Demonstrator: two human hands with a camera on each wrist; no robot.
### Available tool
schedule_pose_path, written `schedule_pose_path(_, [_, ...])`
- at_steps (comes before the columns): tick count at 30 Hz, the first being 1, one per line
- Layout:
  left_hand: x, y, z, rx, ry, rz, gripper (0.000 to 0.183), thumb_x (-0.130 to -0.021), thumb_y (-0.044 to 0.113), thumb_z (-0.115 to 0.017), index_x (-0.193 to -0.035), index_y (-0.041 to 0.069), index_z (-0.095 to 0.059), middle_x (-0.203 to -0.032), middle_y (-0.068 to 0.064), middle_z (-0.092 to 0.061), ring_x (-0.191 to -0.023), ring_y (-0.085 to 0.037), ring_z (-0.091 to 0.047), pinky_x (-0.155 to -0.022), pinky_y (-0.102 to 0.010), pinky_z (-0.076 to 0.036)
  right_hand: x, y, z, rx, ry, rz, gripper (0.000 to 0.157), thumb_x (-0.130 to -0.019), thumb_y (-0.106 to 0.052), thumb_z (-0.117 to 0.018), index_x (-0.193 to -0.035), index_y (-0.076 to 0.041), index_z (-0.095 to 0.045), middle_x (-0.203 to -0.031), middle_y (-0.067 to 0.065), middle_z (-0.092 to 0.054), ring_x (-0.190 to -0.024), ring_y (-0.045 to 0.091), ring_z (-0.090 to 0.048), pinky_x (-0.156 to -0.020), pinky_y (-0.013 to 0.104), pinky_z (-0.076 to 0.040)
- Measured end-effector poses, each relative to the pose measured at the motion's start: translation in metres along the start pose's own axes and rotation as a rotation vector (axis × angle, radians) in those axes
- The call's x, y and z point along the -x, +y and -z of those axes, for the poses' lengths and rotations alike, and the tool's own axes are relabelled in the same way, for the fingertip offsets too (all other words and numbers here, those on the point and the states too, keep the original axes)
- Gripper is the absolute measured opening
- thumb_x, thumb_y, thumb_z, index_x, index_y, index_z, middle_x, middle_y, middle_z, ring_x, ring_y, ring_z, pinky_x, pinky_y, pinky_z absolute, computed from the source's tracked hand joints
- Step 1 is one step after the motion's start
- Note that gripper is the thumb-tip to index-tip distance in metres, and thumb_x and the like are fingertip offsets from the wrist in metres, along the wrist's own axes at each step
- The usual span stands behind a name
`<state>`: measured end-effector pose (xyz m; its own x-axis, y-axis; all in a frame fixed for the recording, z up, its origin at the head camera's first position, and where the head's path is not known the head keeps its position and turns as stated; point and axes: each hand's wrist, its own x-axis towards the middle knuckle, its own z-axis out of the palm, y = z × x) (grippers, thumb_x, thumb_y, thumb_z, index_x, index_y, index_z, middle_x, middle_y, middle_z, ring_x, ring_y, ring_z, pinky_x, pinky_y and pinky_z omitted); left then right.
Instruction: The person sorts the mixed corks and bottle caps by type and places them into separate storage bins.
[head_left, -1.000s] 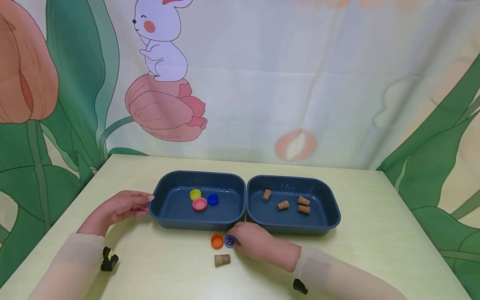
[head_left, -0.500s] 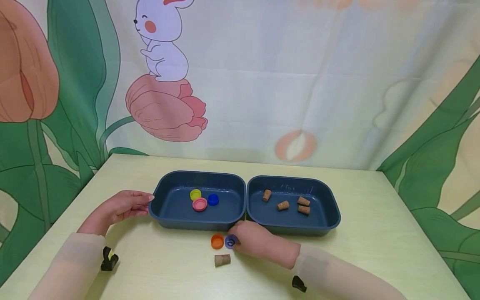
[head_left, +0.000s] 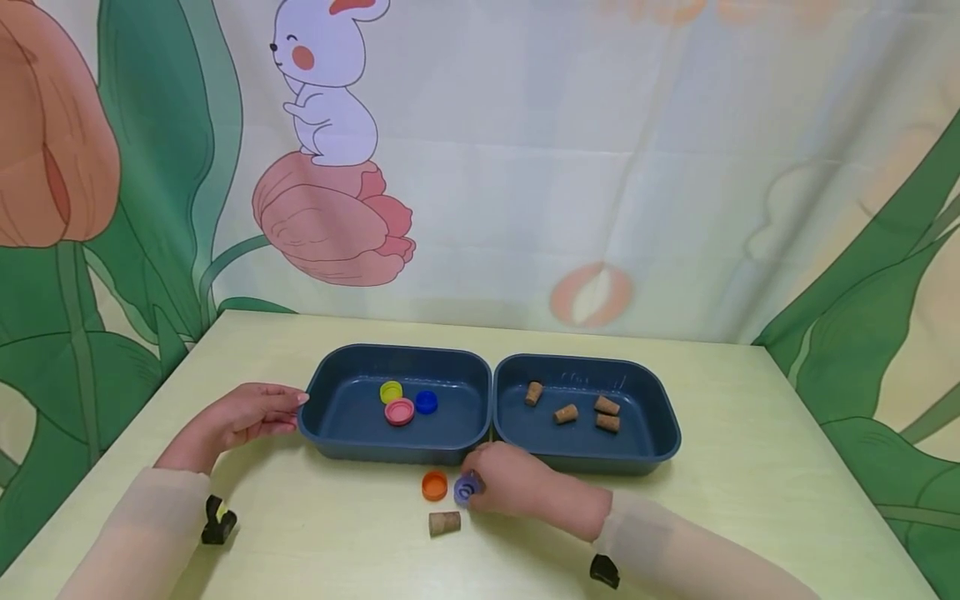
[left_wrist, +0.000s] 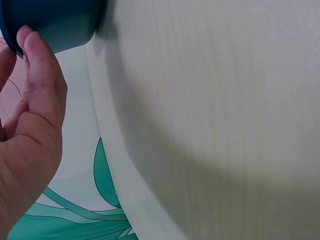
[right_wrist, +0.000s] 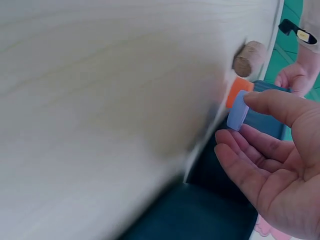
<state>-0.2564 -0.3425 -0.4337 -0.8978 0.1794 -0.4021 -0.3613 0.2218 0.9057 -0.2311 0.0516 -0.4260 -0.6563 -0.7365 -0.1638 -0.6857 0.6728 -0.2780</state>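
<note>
My right hand [head_left: 513, 482] pinches a purple bottle cap [right_wrist: 237, 111] between thumb and fingers, close over the table in front of the trays. Just left of it lies an orange bottle cap [head_left: 434, 486], with a cork [head_left: 445, 523] nearer to me. At the far left my left hand [head_left: 251, 415] grips the rim of the left dark blue tray [head_left: 390, 450]; in the left wrist view thumb and fingertips meet at the tray's edge [left_wrist: 70, 42]. Inside that tray are a yellow cap [head_left: 391, 392], a pink cap [head_left: 399, 411] and a blue cap [head_left: 426, 402].
A second dark blue tray [head_left: 592, 464] stands right beside the first and holds several corks [head_left: 566, 414]. Behind the pale wooden table [head_left: 315, 533] hangs a curtain [head_left: 480, 167] printed with flowers and a rabbit.
The right hand has shifted slightly right and toward me with the purple cap, widening the gap to the orange cap. The left hand keeps its place at the tray.
</note>
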Motion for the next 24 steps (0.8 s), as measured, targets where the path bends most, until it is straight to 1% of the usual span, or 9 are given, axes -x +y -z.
schedule_pose_path(3, [0.000, 0.000, 0.000, 0.007, 0.001, 0.000, 0.032, -0.105, 0.020, -0.059, -0.125, -0.005, -0.065, -0.083, 0.008, -0.074, -0.076, -0.005, -0.070, -0.077, -0.020, -0.063, 0.003, -0.003, 0.007, -0.025, -0.018, -0.012, 0.028, -0.089, -0.019, -0.079, -0.113, -0.005, -0.075, -0.101, 0.004, -0.074, -0.081, 0.008, -0.056, -0.077, 0.019, -0.053])
schedule_pose_path(5, [0.000, 0.000, 0.000, 0.010, -0.001, -0.003, 0.030, -0.105, 0.020, -0.059, -0.123, -0.003, -0.066, -0.083, 0.008, -0.074, -0.076, -0.005, -0.070, -0.077, -0.020, -0.063, 0.006, -0.006, 0.012, -0.047, -0.029, -0.013, 0.028, -0.090, -0.019, -0.078, -0.114, -0.005, -0.075, -0.104, 0.004, -0.075, -0.084, 0.009, -0.060, -0.080, 0.021, -0.056])
schedule_pose_path(8, [0.000, 0.000, 0.000, 0.022, -0.001, -0.004, 0.020, -0.105, 0.018, -0.059, -0.114, 0.005, -0.071, -0.082, 0.008, -0.073, -0.075, -0.004, -0.070, -0.076, -0.019, -0.063, 0.011, -0.009, 0.023, -0.078, -0.032, 0.004, 0.025, -0.090, -0.017, -0.078, -0.112, -0.005, -0.075, -0.105, 0.005, -0.075, -0.087, 0.010, -0.063, -0.081, 0.021, -0.057])
schedule_pose_path(12, [0.000, -0.001, 0.000, 0.035, -0.003, -0.006, 0.013, -0.105, 0.018, -0.059, -0.102, 0.015, -0.072, -0.081, 0.008, -0.073, -0.074, -0.003, -0.070, -0.075, -0.018, -0.062, 0.017, -0.010, 0.039, -0.120, -0.027, 0.035, 0.021, -0.090, -0.013, -0.077, -0.109, -0.005, -0.075, -0.101, 0.006, -0.074, -0.082, 0.010, -0.059, -0.076, 0.018, -0.052])
schedule_pose_path(15, [0.000, -0.002, 0.001, 0.040, -0.006, -0.009, 0.013, -0.105, 0.018, -0.060, -0.102, 0.016, -0.073, -0.081, 0.008, -0.073, -0.074, -0.004, -0.070, -0.074, -0.018, -0.062, 0.020, -0.008, 0.050, -0.132, -0.021, 0.033, 0.022, -0.090, -0.012, -0.077, -0.110, -0.004, -0.074, -0.100, 0.006, -0.074, -0.080, 0.009, -0.056, -0.074, 0.017, -0.050])
schedule_pose_path(18, [0.000, -0.001, 0.000, 0.041, -0.005, -0.005, 0.013, -0.105, 0.018, -0.060, -0.102, 0.016, -0.073, -0.081, 0.008, -0.073, -0.074, -0.004, -0.070, -0.074, -0.018, -0.062, 0.022, -0.007, 0.059, -0.131, -0.015, 0.018, 0.023, -0.090, -0.013, -0.077, -0.111, -0.005, -0.074, -0.099, 0.005, -0.073, -0.081, 0.009, -0.057, -0.075, 0.018, -0.051])
schedule_pose_path(24, [0.001, 0.000, -0.001, 0.036, -0.004, -0.006, 0.014, -0.105, 0.019, -0.059, -0.104, 0.014, -0.073, -0.081, 0.008, -0.074, -0.075, -0.005, -0.070, -0.076, -0.019, -0.063, 0.023, -0.007, 0.076, -0.153, 0.008, 0.014, 0.022, -0.089, -0.013, -0.076, -0.110, -0.006, -0.074, -0.093, 0.002, -0.072, -0.080, 0.008, -0.056, -0.074, 0.017, -0.050])
